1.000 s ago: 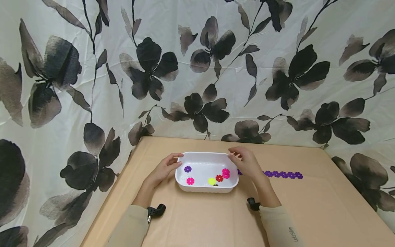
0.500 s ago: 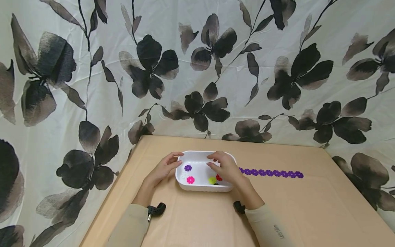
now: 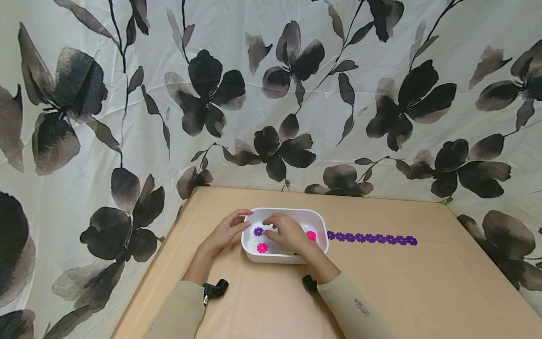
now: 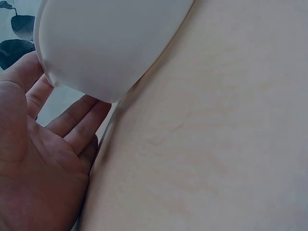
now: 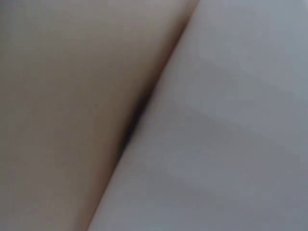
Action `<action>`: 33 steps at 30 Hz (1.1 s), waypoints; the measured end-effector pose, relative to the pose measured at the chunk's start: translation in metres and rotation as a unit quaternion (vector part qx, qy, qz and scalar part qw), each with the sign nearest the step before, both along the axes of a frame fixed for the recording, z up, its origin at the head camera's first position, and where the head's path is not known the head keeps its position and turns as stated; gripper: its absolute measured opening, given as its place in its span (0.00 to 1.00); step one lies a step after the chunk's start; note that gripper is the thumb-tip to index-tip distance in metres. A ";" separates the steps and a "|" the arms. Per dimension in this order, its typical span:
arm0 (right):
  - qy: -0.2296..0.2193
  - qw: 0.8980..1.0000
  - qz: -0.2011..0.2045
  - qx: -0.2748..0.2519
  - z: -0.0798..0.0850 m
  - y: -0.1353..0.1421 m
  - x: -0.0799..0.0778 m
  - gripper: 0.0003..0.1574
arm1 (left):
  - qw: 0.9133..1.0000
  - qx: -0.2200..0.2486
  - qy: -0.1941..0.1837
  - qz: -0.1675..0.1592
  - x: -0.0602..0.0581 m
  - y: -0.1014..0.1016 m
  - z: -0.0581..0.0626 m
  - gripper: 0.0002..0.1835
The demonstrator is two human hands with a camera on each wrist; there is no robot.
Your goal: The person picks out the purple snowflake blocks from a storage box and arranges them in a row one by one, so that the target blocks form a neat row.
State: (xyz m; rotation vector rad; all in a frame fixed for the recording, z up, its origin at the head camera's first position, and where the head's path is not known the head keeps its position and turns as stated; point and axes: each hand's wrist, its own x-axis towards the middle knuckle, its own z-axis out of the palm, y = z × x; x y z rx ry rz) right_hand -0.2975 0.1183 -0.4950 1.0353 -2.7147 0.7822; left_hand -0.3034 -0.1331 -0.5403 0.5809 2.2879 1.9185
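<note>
A white plastic tray (image 3: 296, 259) stands on the table, holding several flower-shaped pieces. Its left end is gripped by my left hand (image 3: 222, 235), with thumb and forefinger at the rim; the left wrist view shows more fingers against the outer wall. Over the inside of the tray is my right hand (image 3: 288, 234). Its thumb and forefinger are parted, just right of a purple flower piece (image 3: 258, 231), and nothing shows between them. A pink flower piece (image 3: 262, 248) lies nearer the front, and another pink flower piece (image 3: 311, 235) sits on the right. My right hand hides other pieces.
A straight row of purple flower pieces (image 3: 370, 238) runs along the table (image 3: 423, 282) to the right of the tray. Behind the table hangs a cloth with dark flowers (image 3: 275, 150). In the right wrist view only the blurred table and the white tray wall (image 5: 216, 134) appear.
My right hand has moved left from the tray's right rim to over its middle, near the purple flower piece. The row's left end is uncovered. My left hand has stayed at the tray.
</note>
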 end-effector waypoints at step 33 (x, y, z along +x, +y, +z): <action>0.080 0.984 0.026 0.160 -0.012 -0.015 -0.004 0.14 | 1.000 -0.001 -0.005 0.007 0.001 0.000 -0.001 0.21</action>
